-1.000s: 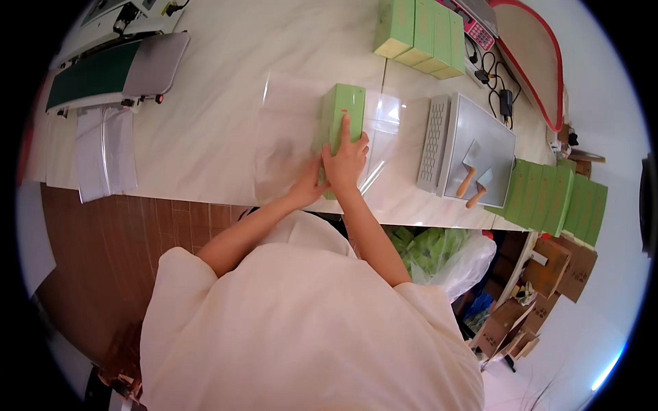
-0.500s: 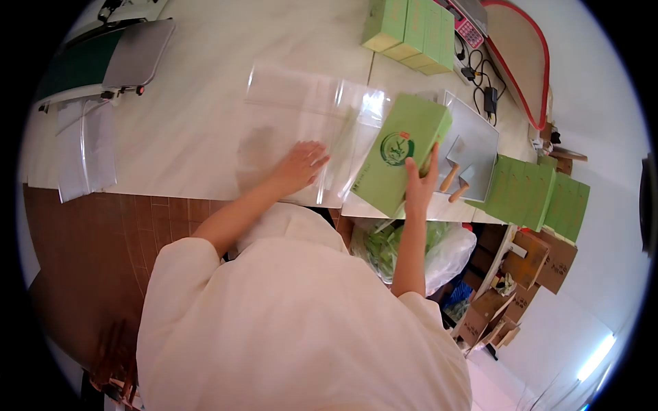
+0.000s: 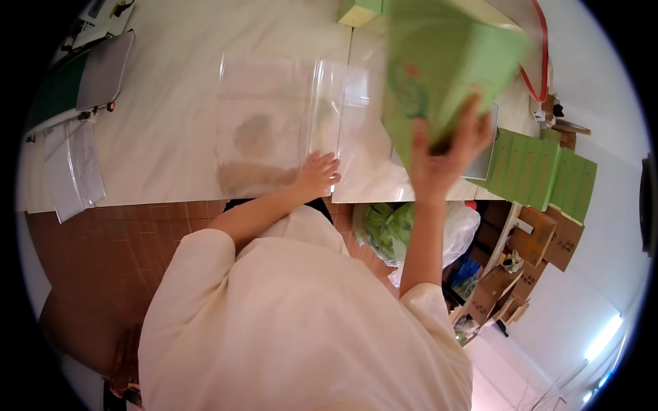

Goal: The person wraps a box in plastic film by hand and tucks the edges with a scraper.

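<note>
My right hand (image 3: pixel 449 154) grips a green box (image 3: pixel 428 51) with a dark green printed emblem, raised toward the camera above the right part of the table. Motion blurs the box and the hand's fingers. Flat clear plastic sleeves (image 3: pixel 264 85) lie on the marbled table (image 3: pixel 175 144). My left hand (image 3: pixel 319 173) rests at the lower right edge of the sleeves, fingers spread and holding nothing. Behind the raised box, a grey metal tray (image 3: pixel 491 145) is mostly hidden.
Several green boxes (image 3: pixel 521 164) stand in a row at the right; another green box (image 3: pixel 359 11) is at the back. Below the table edge hangs a clear bag of green pieces (image 3: pixel 389 229). Plastic sheets (image 3: pixel 74 164) hang beside a machine (image 3: pixel 103 72) at left. Cardboard boxes (image 3: pixel 490 291) sit lower right.
My right hand has lifted the green box up and away from the table, tilting it. My left hand has shifted slightly right along the plastic sleeves. The head view has moved a little.
</note>
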Demonstrator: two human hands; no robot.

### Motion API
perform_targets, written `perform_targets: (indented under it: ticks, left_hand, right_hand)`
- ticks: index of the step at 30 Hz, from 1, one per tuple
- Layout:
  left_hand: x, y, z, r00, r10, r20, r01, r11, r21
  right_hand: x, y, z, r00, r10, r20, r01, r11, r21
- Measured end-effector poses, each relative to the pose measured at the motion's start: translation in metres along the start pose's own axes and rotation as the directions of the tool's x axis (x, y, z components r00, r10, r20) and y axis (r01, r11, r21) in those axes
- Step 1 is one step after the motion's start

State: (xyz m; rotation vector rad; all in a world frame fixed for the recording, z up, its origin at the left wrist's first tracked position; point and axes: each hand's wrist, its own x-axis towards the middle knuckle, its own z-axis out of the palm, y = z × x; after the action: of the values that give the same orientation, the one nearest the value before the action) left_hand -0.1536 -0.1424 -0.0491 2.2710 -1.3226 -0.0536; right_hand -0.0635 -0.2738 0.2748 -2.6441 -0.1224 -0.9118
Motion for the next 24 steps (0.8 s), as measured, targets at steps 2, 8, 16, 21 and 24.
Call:
perform_targets:
  ticks: [2, 8, 16, 21, 24]
  left_hand:
    - [0.004, 0.008, 0.002, 0.998, -0.026, 0.062, 0.025, 1.0, 0.015]
    - [0.02, 0.022, 0.007, 0.856, -0.514, 0.06, 0.456, 0.695, -0.555]
    - [0.004, 0.023, -0.074, 0.909, -0.404, 0.104, 0.373, 0.676, -0.636]
    - [-0.021, 0.011, -0.12, 0.865, -0.074, 0.496, 0.414, 0.663, -0.624]
    - [-0.017, 0.005, -0.205, 0.859, -0.052, 0.51, 0.476, 0.452, -0.755]
  right_hand:
    - [-0.007, -0.009, 0.021, 0.964, -0.137, 0.228, 0.12, 0.989, 0.086]
    - [-0.062, -0.018, 0.093, 0.674, -0.503, 0.541, 0.394, 0.864, 0.313]
    - [-0.106, -0.003, 0.101, 0.57, -0.478, 0.668, 0.258, 0.876, 0.407]
    - [-0.127, 0.008, 0.112, 0.579, -0.468, 0.668, 0.235, 0.88, 0.413]
    - [-0.135, 0.015, 0.116, 0.608, -0.453, 0.652, 0.204, 0.883, 0.424]
